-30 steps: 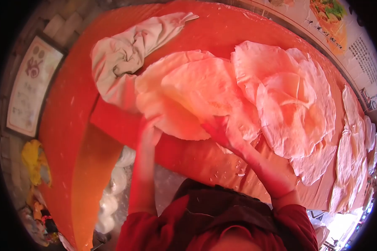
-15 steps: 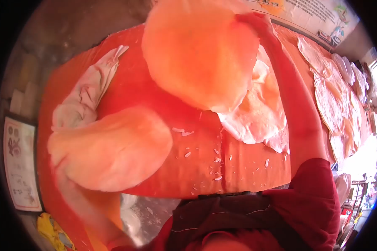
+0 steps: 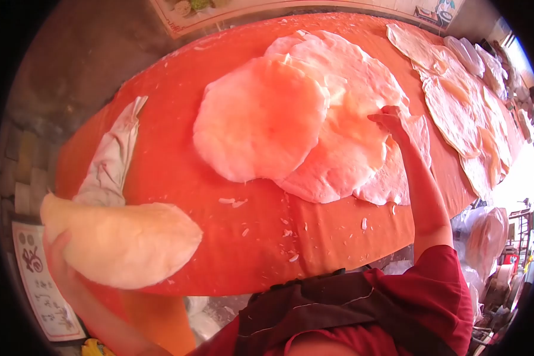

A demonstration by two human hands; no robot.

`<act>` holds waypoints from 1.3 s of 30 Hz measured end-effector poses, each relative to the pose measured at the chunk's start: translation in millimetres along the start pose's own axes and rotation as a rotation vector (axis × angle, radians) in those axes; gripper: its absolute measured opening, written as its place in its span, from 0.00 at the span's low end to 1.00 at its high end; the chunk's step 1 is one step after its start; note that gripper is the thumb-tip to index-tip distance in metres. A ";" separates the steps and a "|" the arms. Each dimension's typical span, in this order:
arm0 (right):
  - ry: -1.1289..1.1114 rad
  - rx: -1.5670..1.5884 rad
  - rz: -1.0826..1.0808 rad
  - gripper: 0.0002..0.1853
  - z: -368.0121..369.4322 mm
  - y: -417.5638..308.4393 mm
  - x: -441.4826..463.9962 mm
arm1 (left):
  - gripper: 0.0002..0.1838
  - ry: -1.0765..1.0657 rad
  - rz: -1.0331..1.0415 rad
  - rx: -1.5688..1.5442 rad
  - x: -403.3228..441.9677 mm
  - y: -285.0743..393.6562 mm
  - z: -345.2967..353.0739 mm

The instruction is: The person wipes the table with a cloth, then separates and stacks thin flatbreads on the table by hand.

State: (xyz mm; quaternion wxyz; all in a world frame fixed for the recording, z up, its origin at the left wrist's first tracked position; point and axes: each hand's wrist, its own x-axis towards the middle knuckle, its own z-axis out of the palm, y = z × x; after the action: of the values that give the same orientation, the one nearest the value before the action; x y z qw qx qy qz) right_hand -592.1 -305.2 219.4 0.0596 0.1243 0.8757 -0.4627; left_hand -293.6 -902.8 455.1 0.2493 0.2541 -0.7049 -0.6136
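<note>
Over table (image 3: 338,240): hands (image 3: 58,244) at pale sheets (image 3: 258,118); sign (image 3: 48,291) blurred

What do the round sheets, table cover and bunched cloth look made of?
Round sheets: probably dough or flatbread; matte, floppy, uneven edges.
Table cover: plastic or coated fabric, unclear which; smooth, creased.
Bunched cloth: likely cotton; matte, soft folds.
</note>
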 end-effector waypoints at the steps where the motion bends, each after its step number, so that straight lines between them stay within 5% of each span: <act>1: -0.009 0.029 -0.138 0.12 -6.8 4.1 -3.3 | 0.26 -0.065 -0.019 0.053 12.4 2.0 -11.4; 4: -0.027 0.142 -0.376 0.06 -37.2 -14.6 -35.1 | 0.31 -0.110 0.062 0.322 50.3 17.4 -16.7; 8: -0.015 0.132 -0.305 0.05 -119.4 -66.4 -87.3 | 0.34 -0.300 0.235 0.383 108.7 77.0 23.0; 11: 0.045 0.144 -0.397 0.04 -154.9 -119.6 -106.7 | 0.32 -0.625 0.400 0.534 157.6 128.0 103.3; 13: 0.123 -0.119 -0.484 0.04 -169.8 -157.3 -106.5 | 0.25 -0.635 0.630 0.760 185.3 139.4 172.5; 15: 0.132 -0.163 -0.577 0.03 -176.4 -181.4 -89.8 | 0.21 -0.607 0.655 0.627 147.0 119.4 273.4; 16: -0.043 -0.246 -0.640 0.04 -184.5 -200.0 -79.4 | 0.19 -0.593 0.668 0.551 127.0 110.5 316.6; 17: -0.218 -0.330 -0.696 0.06 -192.4 -217.1 -75.8 | 0.17 -0.582 0.660 0.452 104.7 101.2 349.2; 19: 0.042 -0.239 -0.879 0.07 -195.6 -239.7 -91.0 | 0.14 -0.552 0.596 0.234 37.2 81.2 391.5; 22: 0.415 -0.074 -1.136 0.10 -187.3 -260.2 -114.7 | 0.21 -0.662 0.237 -0.057 -67.7 54.1 376.0; 24: 0.485 0.132 -1.103 0.11 -192.5 -256.8 -113.1 | 0.22 -0.735 0.064 -0.229 -92.9 25.3 380.1; 28: 0.279 0.690 -0.573 0.12 -232.5 -180.5 -82.4 | 0.23 -0.858 -0.333 -0.678 -71.9 -63.2 419.2; 29: 0.077 0.606 -0.515 0.15 -245.2 -127.9 -59.2 | 0.24 -0.881 -0.431 -0.796 -59.6 -85.5 427.2; 31: 0.158 0.376 -0.430 0.13 -181.3 -48.0 -62.5 | 0.25 -0.935 -0.603 -1.004 -40.1 -126.6 432.4; 33: -0.231 0.318 -0.076 0.09 -133.5 3.7 -92.0 | 0.26 -0.998 -0.710 -1.130 -27.7 -161.3 429.7; 35: -0.114 0.187 0.133 0.11 -94.6 63.3 -109.8 | 0.27 -0.989 -0.737 -1.106 -22.0 -185.7 429.4; 37: 0.243 -0.128 -0.009 0.20 -92.4 121.2 -111.3 | 0.28 -0.806 -0.709 -0.883 -28.0 -201.2 434.8; 39: 0.631 -0.348 -0.101 0.26 -98.1 145.6 -107.3 | 0.28 -0.788 -0.299 -0.514 -33.8 -215.6 445.7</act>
State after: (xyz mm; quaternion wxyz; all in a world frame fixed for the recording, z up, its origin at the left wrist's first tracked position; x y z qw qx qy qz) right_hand -448.1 -162.9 182.5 -0.2162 0.2056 0.9217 -0.2480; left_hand -552.7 -576.7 185.3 -0.0725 0.0311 -0.5271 -0.8461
